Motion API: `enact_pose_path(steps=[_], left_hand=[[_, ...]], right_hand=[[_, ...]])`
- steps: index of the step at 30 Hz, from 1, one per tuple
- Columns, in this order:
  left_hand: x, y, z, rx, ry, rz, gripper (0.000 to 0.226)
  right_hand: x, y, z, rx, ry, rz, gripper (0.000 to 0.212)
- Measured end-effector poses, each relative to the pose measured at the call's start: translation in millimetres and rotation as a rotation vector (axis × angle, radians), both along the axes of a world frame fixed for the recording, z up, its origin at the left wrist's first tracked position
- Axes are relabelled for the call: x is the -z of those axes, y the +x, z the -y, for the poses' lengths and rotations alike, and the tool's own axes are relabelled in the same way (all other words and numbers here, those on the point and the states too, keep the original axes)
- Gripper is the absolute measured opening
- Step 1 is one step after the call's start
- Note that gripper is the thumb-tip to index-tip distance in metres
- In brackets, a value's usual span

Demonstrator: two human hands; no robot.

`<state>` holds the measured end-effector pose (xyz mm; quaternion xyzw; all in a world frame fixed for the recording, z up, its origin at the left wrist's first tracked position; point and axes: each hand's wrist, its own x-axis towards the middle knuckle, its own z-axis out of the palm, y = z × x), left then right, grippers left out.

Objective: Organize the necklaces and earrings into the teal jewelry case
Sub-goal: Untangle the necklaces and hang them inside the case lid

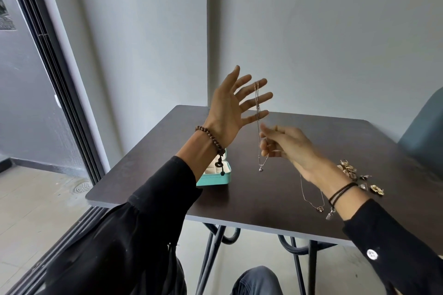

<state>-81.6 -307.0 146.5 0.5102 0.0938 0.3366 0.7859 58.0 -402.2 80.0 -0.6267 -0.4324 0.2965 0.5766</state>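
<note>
Necklace (258, 127) hangs from the straight, spread fingers of your left hand (229, 112); your right hand (284, 143) pinches its chain lower down, above the table (323, 151).

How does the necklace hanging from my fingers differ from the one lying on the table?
The hanging necklace drapes over spread fingers of the left hand, with the right hand pinching it; the table necklace lies flat by the right wrist. The hanging necklace's pendant looks small and silvery, the table necklace's darker and looped. Both are thin single-pendant chains.
</note>
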Motion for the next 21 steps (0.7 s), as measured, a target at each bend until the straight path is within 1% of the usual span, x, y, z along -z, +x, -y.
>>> enact_pose_path(steps=[4, 8, 11, 15, 18, 21], left_hand=[[5.0, 0.8, -5.6, -0.037, -0.025, 0.017, 0.057], [9.2, -0.5, -11.3, -0.068, -0.038, 0.025, 0.057], [11.4, -1.7, -13.6, -0.097, -0.017, -0.006, 0.059], [15.3, -2.1, -14.7, -0.142, 0.041, -0.052, 0.056], [17.8, -2.4, -15.3, -0.164, 0.073, -0.081, 0.054], [22.9, -2.9, -15.4, -0.179, 0.143, -0.122, 0.051]], right_hand=[[8.9, -3.4, 2.5, -0.019, -0.024, 0.027, 0.026], [15.2, -5.4, 5.3, -0.020, -0.064, 0.066, 0.029], [19.3, -5.9, 6.7, -0.015, -0.076, 0.061, 0.030], [19.0, -8.5, 10.6, -0.042, -0.081, 0.109, 0.024], [15.0, -13.1, 14.3, -0.060, -0.029, 0.129, 0.021], [5.9, -16.5, 18.1, -0.065, 0.074, 0.108, 0.018]])
